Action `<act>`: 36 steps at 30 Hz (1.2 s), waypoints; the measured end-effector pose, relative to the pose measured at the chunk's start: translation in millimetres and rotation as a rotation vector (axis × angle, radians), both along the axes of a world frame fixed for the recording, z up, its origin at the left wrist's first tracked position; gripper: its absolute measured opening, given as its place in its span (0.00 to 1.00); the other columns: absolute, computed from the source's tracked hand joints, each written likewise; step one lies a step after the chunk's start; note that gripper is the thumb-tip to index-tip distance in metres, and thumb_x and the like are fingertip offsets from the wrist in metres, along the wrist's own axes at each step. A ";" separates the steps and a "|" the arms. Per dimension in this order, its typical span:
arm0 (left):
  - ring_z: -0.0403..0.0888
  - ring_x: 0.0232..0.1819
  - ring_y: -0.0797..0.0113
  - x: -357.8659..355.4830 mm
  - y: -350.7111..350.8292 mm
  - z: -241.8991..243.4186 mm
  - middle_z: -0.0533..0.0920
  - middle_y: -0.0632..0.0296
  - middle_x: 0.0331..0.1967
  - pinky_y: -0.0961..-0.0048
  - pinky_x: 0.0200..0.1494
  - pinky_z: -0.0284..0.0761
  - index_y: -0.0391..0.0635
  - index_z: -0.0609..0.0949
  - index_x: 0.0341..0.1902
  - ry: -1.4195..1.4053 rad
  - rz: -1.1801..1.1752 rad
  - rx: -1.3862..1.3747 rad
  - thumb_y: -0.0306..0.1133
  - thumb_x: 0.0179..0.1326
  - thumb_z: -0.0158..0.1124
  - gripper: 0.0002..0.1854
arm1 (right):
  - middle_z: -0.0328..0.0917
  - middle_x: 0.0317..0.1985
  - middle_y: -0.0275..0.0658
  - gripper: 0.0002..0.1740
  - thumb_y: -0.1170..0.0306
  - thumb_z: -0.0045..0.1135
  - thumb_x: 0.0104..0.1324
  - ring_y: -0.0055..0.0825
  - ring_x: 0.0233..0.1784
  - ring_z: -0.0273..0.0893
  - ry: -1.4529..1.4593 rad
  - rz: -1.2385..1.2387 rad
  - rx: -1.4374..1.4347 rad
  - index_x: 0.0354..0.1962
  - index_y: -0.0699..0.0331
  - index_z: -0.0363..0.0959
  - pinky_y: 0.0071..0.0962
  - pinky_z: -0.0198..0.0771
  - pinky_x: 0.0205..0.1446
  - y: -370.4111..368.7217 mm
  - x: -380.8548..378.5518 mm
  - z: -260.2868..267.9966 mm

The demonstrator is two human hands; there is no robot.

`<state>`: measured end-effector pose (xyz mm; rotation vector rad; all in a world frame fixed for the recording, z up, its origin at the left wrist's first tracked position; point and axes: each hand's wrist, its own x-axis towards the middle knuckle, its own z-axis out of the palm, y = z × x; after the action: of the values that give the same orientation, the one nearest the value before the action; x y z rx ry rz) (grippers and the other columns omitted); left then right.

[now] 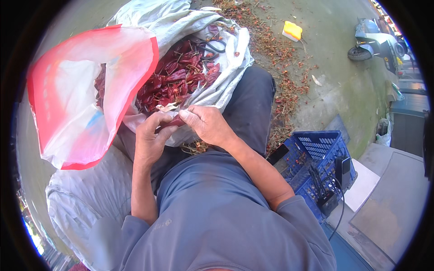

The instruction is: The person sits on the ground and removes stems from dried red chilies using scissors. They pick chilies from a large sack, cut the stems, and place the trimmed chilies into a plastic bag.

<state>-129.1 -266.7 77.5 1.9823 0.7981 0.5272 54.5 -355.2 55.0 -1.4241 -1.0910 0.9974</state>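
Note:
A dried red chili pepper [173, 122] is held between my two hands, above the near rim of a white woven sack [234, 71]. My left hand [152, 137] grips its body between thumb and fingers. At the other end, the thumb and forefinger of my right hand [210, 125] pinch together; whether they hold the stem is hidden. Many dried red chilies [169, 81] lie inside the open sack. Black-handled scissors [216, 46] rest on them at the far side. A pale dry husk [166, 107] lies just beyond my fingers.
A red-and-white plastic bag [135, 44] with chilies inside overlaps the sack's left side. Stems and scraps [284, 78] litter the ground. At right stands a blue plastic crate [318, 145] with electronic devices and cables. Farther off are a yellow-and-white block [292, 31] and a scooter [379, 40].

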 end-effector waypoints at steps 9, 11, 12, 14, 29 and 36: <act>0.83 0.38 0.56 -0.1 -13.6 -4.3 0.83 0.47 0.36 0.66 0.45 0.76 0.38 0.76 0.52 0.193 -0.178 -0.171 0.25 0.62 0.65 0.15 | 0.79 0.24 0.50 0.16 0.62 0.55 0.69 0.52 0.30 0.79 -0.482 0.128 0.214 0.30 0.66 0.78 0.47 0.73 0.35 -6.3 -0.2 -2.5; 0.82 0.36 0.55 1.5 -16.8 -5.1 0.83 0.47 0.35 0.66 0.44 0.76 0.38 0.76 0.52 0.217 -0.150 -0.157 0.25 0.64 0.64 0.14 | 0.78 0.24 0.50 0.16 0.62 0.55 0.69 0.51 0.29 0.79 -0.490 0.120 0.302 0.29 0.68 0.77 0.46 0.72 0.34 -4.4 -0.7 -10.4; 0.81 0.35 0.55 1.4 -19.2 -5.1 0.83 0.48 0.35 0.66 0.43 0.77 0.39 0.76 0.52 0.230 -0.128 -0.151 0.25 0.64 0.64 0.14 | 0.77 0.23 0.49 0.16 0.63 0.54 0.70 0.50 0.28 0.78 -0.448 0.078 0.327 0.29 0.68 0.76 0.44 0.72 0.33 -3.9 -2.0 -9.8; 0.81 0.33 0.59 9.2 -28.2 -4.2 0.83 0.50 0.33 0.66 0.42 0.77 0.39 0.75 0.51 0.144 -0.049 -0.094 0.25 0.66 0.62 0.12 | 0.76 0.21 0.49 0.16 0.64 0.54 0.70 0.48 0.24 0.75 -0.363 -0.006 0.377 0.28 0.69 0.75 0.41 0.70 0.31 -2.7 -3.8 -7.4; 0.58 0.18 0.83 48.9 -19.1 -14.7 0.70 0.69 0.23 0.81 0.21 0.52 0.43 0.74 0.48 -0.471 -0.057 -0.875 0.34 0.75 0.55 0.07 | 0.65 0.17 0.29 0.21 0.61 0.47 0.77 0.13 0.16 0.55 0.934 -0.180 0.038 0.23 0.60 0.66 0.18 0.52 0.19 -9.6 0.0 4.7; 0.63 0.21 0.82 46.9 12.9 -36.3 0.74 0.69 0.25 0.83 0.22 0.56 0.46 0.75 0.45 -0.258 0.362 -0.546 0.35 0.76 0.55 0.06 | 0.69 0.20 0.31 0.19 0.62 0.51 0.75 0.13 0.17 0.61 0.913 -0.520 0.357 0.24 0.59 0.65 0.16 0.56 0.19 -11.7 84.8 8.0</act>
<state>-82.1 -253.9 41.1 1.2486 1.0152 0.6732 139.3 -366.9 62.9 -0.7369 -0.1813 0.8575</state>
